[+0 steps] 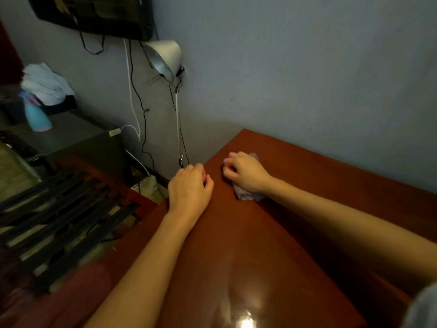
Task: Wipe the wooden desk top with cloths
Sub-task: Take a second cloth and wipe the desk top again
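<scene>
The glossy tabletop (236, 268) gleams nearest. Beyond, the right hand (246, 172) curls over a bunched pale cloth (247, 197), pressing it down to wipe near the far corner. The left hand (189, 185), fingers curled and empty, likely braces at the edge.

We see the left hand (189, 188) and the right hand (246, 174) bare, each on a bare forearm that runs unclothed to the frame's edge. The left forearm (146, 268) looks long and slim, the right forearm (343, 223) broader where it nears the camera. At the lower right corner we make out blurred grey fabric (423, 308); we cannot tell whether it is a sleeve.
</scene>
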Tool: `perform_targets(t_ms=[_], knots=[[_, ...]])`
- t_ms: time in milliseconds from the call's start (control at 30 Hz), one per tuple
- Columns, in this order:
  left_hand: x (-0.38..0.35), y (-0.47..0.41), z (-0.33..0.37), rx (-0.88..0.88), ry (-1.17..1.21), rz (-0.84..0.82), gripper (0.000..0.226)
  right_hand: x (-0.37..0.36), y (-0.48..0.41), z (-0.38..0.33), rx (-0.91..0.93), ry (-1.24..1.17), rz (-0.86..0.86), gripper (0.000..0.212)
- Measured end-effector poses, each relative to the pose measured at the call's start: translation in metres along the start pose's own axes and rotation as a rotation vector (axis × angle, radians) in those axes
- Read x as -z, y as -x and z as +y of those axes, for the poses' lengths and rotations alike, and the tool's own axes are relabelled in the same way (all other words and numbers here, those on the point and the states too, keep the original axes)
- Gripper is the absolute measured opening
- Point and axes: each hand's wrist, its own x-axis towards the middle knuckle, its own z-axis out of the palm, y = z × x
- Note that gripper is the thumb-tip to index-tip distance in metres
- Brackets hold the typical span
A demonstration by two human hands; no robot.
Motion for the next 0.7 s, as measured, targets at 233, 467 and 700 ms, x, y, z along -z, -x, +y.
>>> perform_targets(t_ms=[233,467,700], knots=[[0.0,0.0,-0.001,-0.017,0.022,0.025,0.019,0.025,0.059,0.037,-0.076,-0.041,0.01,0.026],[0.001,-0.001,0.001,0.002,-0.002,0.02,0.019,0.013,-0.013,0.056,-0.415,0.118,0.08,0.025],[0.048,0.024,0.008,-0.037,0.114,-0.001,0.018,0.0,0.018,-0.032,-0.191,0.072,0.026,0.027]])
